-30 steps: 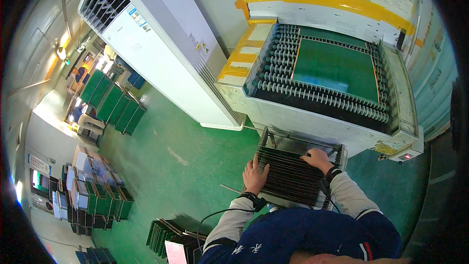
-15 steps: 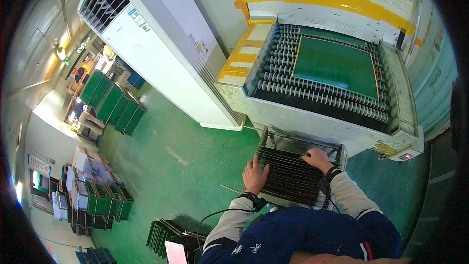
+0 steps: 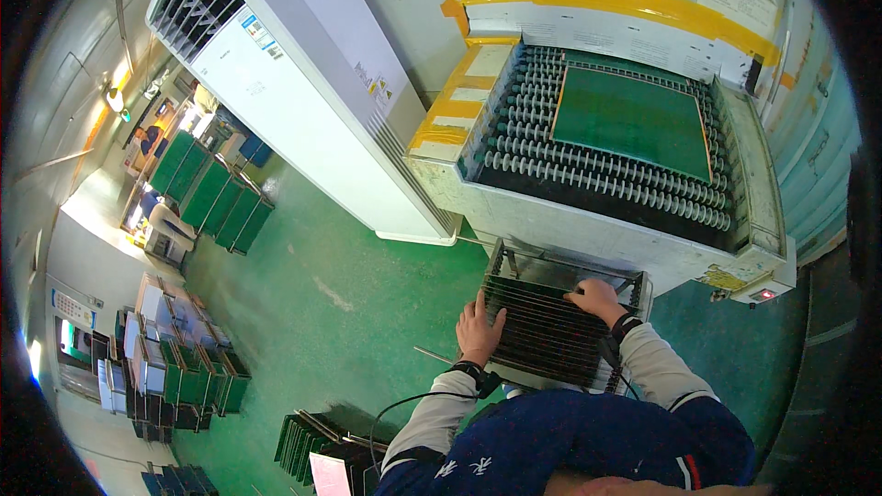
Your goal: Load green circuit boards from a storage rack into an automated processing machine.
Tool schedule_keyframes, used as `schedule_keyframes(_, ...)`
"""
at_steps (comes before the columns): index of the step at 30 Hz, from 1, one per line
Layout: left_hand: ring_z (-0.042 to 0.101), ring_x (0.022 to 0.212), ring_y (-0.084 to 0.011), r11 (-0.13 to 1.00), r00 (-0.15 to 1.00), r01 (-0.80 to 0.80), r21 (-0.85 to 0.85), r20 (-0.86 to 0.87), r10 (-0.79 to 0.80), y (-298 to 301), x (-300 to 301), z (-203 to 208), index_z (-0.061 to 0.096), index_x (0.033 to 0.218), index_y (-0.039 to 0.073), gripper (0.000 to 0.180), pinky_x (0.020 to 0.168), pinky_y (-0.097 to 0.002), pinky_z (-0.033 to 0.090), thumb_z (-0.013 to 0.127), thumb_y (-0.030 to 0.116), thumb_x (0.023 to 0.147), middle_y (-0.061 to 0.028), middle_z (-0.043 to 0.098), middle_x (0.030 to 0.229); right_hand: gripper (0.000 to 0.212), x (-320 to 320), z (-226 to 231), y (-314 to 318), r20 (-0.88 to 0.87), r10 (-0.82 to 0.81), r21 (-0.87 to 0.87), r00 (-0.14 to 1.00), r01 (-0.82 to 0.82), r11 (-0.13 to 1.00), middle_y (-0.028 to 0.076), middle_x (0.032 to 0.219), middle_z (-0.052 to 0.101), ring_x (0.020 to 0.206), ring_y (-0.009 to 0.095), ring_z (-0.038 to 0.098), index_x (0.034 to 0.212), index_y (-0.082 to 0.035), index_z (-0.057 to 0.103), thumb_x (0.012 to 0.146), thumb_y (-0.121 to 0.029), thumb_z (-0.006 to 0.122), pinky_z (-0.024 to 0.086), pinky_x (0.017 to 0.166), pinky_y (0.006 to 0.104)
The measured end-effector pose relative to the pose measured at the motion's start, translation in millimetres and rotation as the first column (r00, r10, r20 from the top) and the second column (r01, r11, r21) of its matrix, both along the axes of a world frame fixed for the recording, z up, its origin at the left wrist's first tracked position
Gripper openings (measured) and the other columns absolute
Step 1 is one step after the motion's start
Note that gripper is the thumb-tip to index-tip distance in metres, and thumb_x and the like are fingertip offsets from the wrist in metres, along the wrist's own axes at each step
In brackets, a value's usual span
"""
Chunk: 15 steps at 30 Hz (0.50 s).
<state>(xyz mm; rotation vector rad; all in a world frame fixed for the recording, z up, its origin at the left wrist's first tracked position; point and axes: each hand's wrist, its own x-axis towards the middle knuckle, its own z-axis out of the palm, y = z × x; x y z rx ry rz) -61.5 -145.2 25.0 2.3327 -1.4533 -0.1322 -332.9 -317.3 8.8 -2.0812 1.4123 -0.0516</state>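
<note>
In front of me stands a metal rack (image 3: 640,287) filled with a row of thin, dark upright panels (image 3: 542,331). My left hand (image 3: 479,332) lies open on the rack's left side, fingers stretched out and thumb apart, touching the panels' ends. At the far right of the row, my right hand (image 3: 599,301) is closed, its fingers curled down at the upper edge of the rearmost panels. What sits between those fingertips is hidden. Beyond the rack, a flat green panel (image 3: 634,119) with a copper-coloured edge lies on a roller conveyor (image 3: 597,174).
The conveyor's pale housing (image 3: 588,230) rises just past the rack. A tall white air conditioner (image 3: 312,110) stands left of it. Racks of panels (image 3: 193,367) fill the left, with more green panels (image 3: 308,445) on the floor nearby. Cables run from both wrists.
The green panel on the rollers has shifted very slightly away from me. Both hands stay where they were on the rack.
</note>
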Motion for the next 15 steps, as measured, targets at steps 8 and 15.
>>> schedule_keyframes(8,0.062,0.111,-0.0362,1.000,1.000,0.003,-0.002,-0.003,-0.003,0.3,-0.3,0.2,0.047,0.153,0.012,0.077,0.092,-0.0475,0.051,0.066,0.055,0.093,-0.0159,0.063,0.125,0.052,0.5,-1.9,0.1,-0.031,-0.024,0.014,0.999,0.024,1.000,0.018,0.093,0.075,0.093,0.040,0.071,0.090,-0.012,0.079,0.082,-0.063,0.073,0.054,0.081,0.0504)
schedule_keyframes(15,0.063,0.109,-0.0364,1.000,1.000,0.014,-0.026,0.021,-0.014,0.7,2.5,-4.0,0.047,0.153,0.012,0.077,0.090,-0.0473,0.051,0.066,0.056,0.093,-0.0165,0.063,0.123,0.051,1.9,-0.1,0.5,-0.032,-0.028,0.027,0.999,0.029,0.999,0.018,0.094,0.075,0.095,0.041,0.071,0.091,-0.013,0.080,0.082,-0.063,0.073,0.054,0.081,0.0506)
